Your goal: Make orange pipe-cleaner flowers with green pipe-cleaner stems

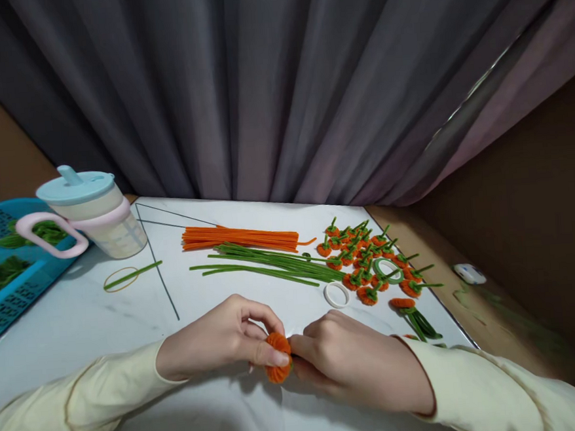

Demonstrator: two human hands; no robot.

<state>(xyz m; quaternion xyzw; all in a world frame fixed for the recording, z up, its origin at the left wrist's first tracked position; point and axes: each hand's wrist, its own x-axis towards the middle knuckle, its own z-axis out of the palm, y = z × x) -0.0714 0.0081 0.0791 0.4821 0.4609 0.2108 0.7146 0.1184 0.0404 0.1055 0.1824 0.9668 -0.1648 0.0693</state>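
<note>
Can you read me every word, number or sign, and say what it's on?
No words, numbers or signs are readable.
Pale cup with blue lid and pink handle: faint marks, too blurred to read.
Small white rounded object, right: bluish marks, too small to read.

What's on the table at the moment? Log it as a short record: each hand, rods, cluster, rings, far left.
Left hand: pinches a ribbed orange piece between thumb and fingers
Right hand: at the right side of that piece; fingertips mostly hidden
Rods: orange bundle lying beyond the green rods
Cluster: small orange pieces with green stems, at the right
Rings: white ring and green-and-white ring
Far left: lidded cup beside blue basket with greenery
</note>
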